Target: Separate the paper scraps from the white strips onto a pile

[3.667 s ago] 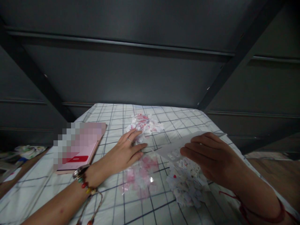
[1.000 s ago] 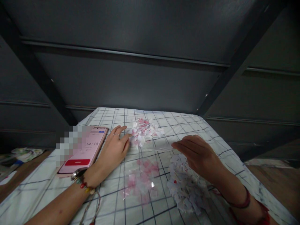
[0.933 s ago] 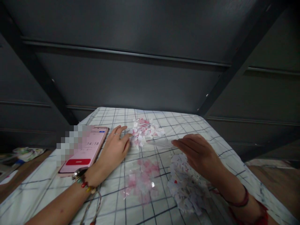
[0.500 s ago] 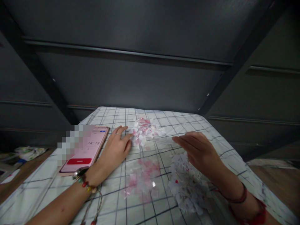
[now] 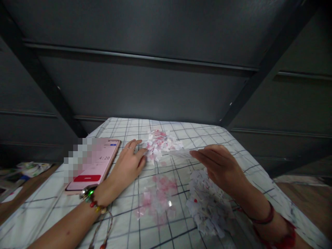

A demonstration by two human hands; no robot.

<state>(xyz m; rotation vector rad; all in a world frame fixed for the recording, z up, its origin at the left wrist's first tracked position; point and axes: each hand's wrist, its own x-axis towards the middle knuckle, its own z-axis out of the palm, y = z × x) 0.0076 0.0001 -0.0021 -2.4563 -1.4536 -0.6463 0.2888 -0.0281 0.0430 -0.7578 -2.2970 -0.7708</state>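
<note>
My left hand [image 5: 131, 160] lies palm down with its fingers apart, thumb and fingertips at the left edge of a pile of small white and pink paper pieces [image 5: 162, 143]. My right hand [image 5: 220, 164] is closed, its fingers pressed together on the end of a thin, see-through plastic piece [image 5: 180, 154] just in front of that pile. Whether this is a bag or a flat sheet I cannot tell. Below the right hand is a heap of white scraps [image 5: 206, 204] with a red dot on it. Clear pink squares [image 5: 159, 197] lie scattered between the arms.
A pink phone [image 5: 90, 166] showing a timer lies left of my left hand, partly pixelated. White cloth with dark grid lines [image 5: 124, 214] covers the table. Dark panels [image 5: 145, 86] rise behind its far edge. Some items [image 5: 33, 169] lie on the floor at left.
Both hands stay almost still. The clear plastic by my right fingers shows a little more plainly. The phone timer has moved on, and a green light shows on the left wrist.
</note>
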